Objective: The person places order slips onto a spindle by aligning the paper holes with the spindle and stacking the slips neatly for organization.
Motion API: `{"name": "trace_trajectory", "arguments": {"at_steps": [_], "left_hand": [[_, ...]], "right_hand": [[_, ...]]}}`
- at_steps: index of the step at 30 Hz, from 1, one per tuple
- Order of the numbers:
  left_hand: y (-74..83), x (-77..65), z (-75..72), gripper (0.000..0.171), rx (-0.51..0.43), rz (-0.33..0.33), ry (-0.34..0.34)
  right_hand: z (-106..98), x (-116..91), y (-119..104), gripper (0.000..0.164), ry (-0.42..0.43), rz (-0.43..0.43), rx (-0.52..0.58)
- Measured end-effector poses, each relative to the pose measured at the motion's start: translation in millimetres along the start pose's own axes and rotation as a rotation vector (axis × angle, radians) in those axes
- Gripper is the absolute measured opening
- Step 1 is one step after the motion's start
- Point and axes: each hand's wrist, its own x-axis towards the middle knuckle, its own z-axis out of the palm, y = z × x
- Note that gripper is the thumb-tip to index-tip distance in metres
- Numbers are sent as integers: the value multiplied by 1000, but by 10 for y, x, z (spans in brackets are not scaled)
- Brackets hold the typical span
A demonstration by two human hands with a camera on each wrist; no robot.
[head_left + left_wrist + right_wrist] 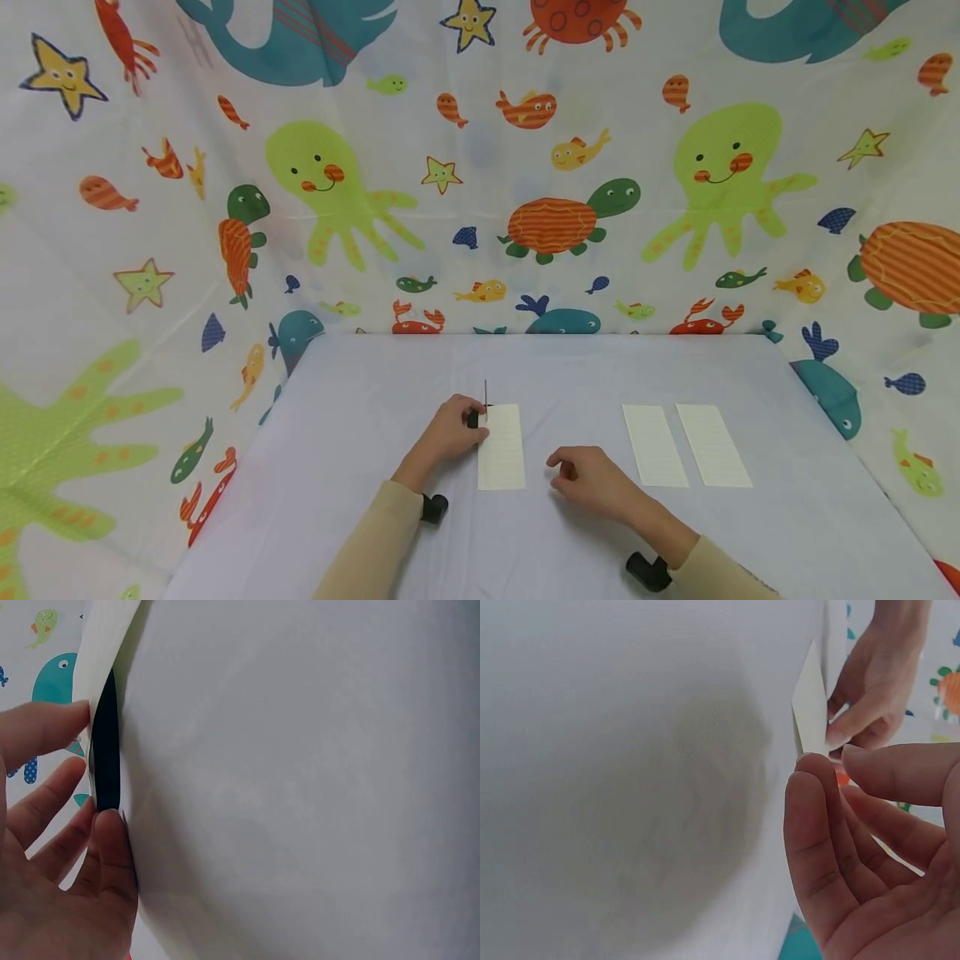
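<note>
I've got the lined paper slip (502,457) on the tabletop (375,375), between the two hands. Left hand (448,431) pinches its upper left edge along with a dark strip (108,761) I can't identify. Right hand (592,479) is loosely curled, slight gap at the thumb, holding nothing. Slip should be near weightless, floppy, easy to crease; I'd pinch lightly on a long edge, off the corners.

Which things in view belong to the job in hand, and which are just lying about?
Seemingly in use:
left paper slip, held by the left hand
dark item at its edge, too obscured to identify
right hand, close by, holding nothing

Apparently just lying about:
middle paper slip
rightmost paper slip
patterned backdrop (scenery only)
</note>
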Motion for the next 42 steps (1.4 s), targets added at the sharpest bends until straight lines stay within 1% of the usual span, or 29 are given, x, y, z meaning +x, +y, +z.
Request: {"name": "trace_trajectory", "arguments": {"at_steps": [6, 9, 13, 17, 19, 22, 25, 29, 36, 42], "left_hand": [[-12, 19, 3, 30, 8, 6, 2], [-16, 19, 10, 30, 8, -1, 1], [-17, 9, 19, 30, -3, 5, -3], [-14, -5, 16, 29, -17, 22, -7], [-15, -12, 10, 30, -26, 28, -7], [-17, -16, 4, 30, -29, 27, -3], [-25, -14, 12, 31, -28, 19, -5], [-36, -1, 21, 31, -22, 12, -14], [-50, 20, 29, 31, -24, 3, -6], [-40, 0, 38, 32, -25, -6, -13]], "right_hand": [[-150, -73, 30, 19, 7, -14, -44], [-218, -95, 78, 19, -2, -20, -63], [-288, -125, 161, 19, -2, -20, -119], [-360, -168, 241, 20, 4, 20, -211], [-406, -191, 283, 20, 11, 22, -264], [-472, -223, 361, 21, 35, -13, -345], [-534, -258, 453, 21, 54, -58, -403], [-610, -299, 566, 23, 56, -45, -438], [-732, -329, 747, 28, 65, -38, -485], [-815, -364, 864, 36, 47, 7, -523]]}}
